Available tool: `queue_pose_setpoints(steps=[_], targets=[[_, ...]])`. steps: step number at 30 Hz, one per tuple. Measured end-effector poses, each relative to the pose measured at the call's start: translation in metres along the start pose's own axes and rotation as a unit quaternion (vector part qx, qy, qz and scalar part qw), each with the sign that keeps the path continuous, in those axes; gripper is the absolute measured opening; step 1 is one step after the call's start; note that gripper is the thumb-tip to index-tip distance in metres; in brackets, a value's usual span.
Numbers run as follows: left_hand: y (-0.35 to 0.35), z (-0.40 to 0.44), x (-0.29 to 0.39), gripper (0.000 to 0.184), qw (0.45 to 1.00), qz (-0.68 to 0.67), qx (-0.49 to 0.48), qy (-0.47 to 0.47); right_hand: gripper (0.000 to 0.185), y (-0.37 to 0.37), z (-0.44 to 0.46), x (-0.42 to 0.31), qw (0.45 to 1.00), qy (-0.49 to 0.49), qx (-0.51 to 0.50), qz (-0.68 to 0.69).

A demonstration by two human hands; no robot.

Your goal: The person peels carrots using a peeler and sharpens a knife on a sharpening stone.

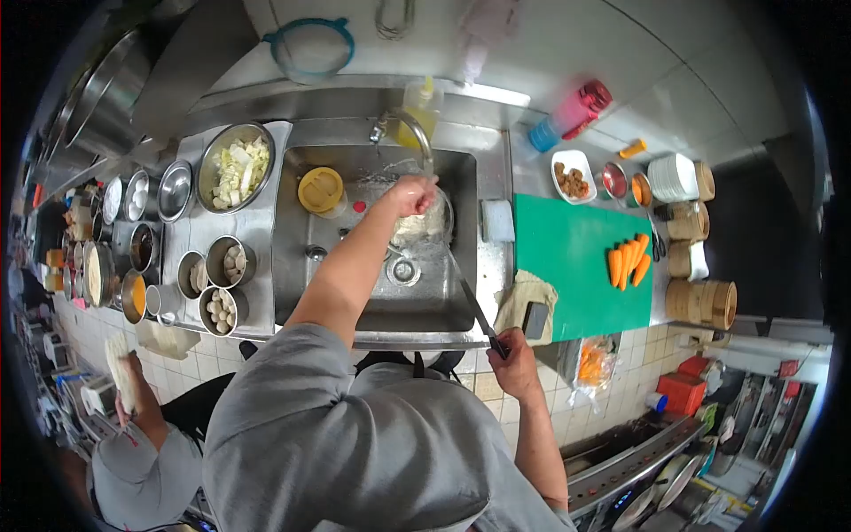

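Observation:
My left hand (412,196) is closed under the curved faucet (424,142), over a bowl of pale food (425,229) in the steel sink (355,302). What its fingers hold, if anything, is too small to make out. At the sink's front edge, my right hand (517,363) grips the black handle of a long knife (472,306), whose blade slants up and left over the sink toward the bowl. A yellow-lidded tub (321,190) stands in the sink's back left corner.
Peeled carrots (628,262) lie on a green cutting board (567,239) at right, beside a cloth (523,306) and a white sponge (498,221). A bowl of chopped cabbage (238,170) and several steel pots stand at left. A co-worker (146,461) is at lower left.

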State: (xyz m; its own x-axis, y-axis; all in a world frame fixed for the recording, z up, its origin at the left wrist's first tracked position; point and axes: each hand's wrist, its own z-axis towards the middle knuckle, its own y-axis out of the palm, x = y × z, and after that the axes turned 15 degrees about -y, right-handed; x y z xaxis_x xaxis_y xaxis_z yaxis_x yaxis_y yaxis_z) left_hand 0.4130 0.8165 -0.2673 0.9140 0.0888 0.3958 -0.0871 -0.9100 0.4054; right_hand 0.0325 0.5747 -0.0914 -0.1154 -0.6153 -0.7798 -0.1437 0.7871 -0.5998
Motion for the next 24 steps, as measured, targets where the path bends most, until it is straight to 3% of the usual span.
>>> queue_pose_setpoints(steps=[1,2,5,6,7,8,9,10,12,16,17,18,20,24], targets=[[0.01,0.0,-0.011,0.028,0.99,0.141,-0.023,0.006,0.031,-0.001,-0.008,-0.004,1.0,0.011,0.008,0.006],[0.004,0.033,-0.027,0.029,0.98,0.165,0.007,0.11,0.033,-0.004,-0.014,-0.007,1.0,0.007,-0.005,0.003],[0.003,0.001,-0.025,0.043,0.998,-0.001,-0.054,-0.01,0.044,-0.013,-0.044,-0.002,1.0,-0.001,-0.023,-0.013],[-0.011,0.009,-0.033,0.044,0.994,-0.013,-0.106,-0.007,0.045,-0.02,-0.053,-0.006,0.999,0.012,-0.031,-0.014],[-0.021,0.014,-0.051,0.036,0.988,0.149,-0.031,0.024,0.047,-0.027,-0.062,-0.01,0.999,0.018,-0.042,-0.015],[-0.037,0.019,-0.074,0.03,0.949,0.305,0.047,0.06,0.047,-0.03,-0.074,-0.005,0.999,0.025,-0.035,-0.011],[-0.086,0.057,-0.108,0.021,0.794,0.576,0.139,0.133,0.047,-0.034,-0.085,0.001,0.999,0.008,-0.036,-0.017],[-0.132,0.091,-0.141,0.024,0.551,0.77,0.257,0.193,0.047,-0.039,-0.095,0.008,0.999,-0.013,-0.039,-0.024],[-0.086,0.006,-0.153,0.034,0.564,0.746,0.34,0.102,0.044,-0.057,-0.12,0.015,0.999,-0.018,-0.03,-0.01],[-0.01,-0.076,-0.183,0.026,0.506,0.804,0.277,0.144,0.038,-0.101,-0.187,0.061,0.999,-0.024,-0.006,0.032],[0.015,-0.093,-0.198,0.022,0.747,0.61,0.237,0.119,0.038,-0.112,-0.205,0.079,0.998,-0.033,0.002,0.049],[0.039,-0.101,-0.211,0.019,0.914,0.355,0.175,0.086,0.038,-0.125,-0.222,0.091,0.999,-0.008,-0.008,0.049],[0.075,-0.102,-0.232,0.016,0.95,0.287,0.082,0.094,0.038,-0.147,-0.25,0.11,0.997,-0.006,0.008,0.074],[0.21,-0.139,-0.258,0.018,0.94,0.305,0.073,0.134,0.036,-0.161,-0.297,0.147,0.985,0.037,0.042,0.165]])
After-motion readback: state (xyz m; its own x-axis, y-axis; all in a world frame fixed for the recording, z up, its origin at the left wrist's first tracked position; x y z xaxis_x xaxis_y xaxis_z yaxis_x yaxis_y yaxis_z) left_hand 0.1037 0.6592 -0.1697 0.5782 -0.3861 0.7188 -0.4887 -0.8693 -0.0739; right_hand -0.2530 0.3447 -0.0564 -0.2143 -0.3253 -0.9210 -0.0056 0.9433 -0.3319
